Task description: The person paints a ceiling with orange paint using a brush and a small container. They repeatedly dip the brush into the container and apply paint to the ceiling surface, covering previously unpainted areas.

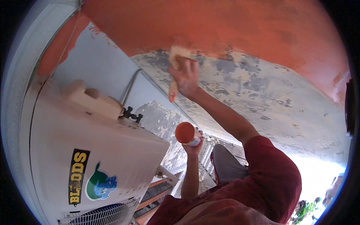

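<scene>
My right hand (186, 77) grips a wide paintbrush (173, 93), its handle sticking out below my fingers. The brush head meets the wall at the lower border of the orange-red paint (232, 26) and is slightly blurred. Under that border the wall is bare, patchy grey and white plaster (255, 88). Lower down, my left hand (193, 149) is wrapped around a small round can (194, 140), tilted so its opening shows orange-red paint inside. My left fingers are partly hidden behind the can.
A white air-conditioner unit (101, 146) with two stickers and a front grille stands close on the left. A pipe with black valves (131, 114) runs from it along the pale blue wall (97, 60). My bent leg (227, 165) and some reddish-brown rungs (153, 198) are below.
</scene>
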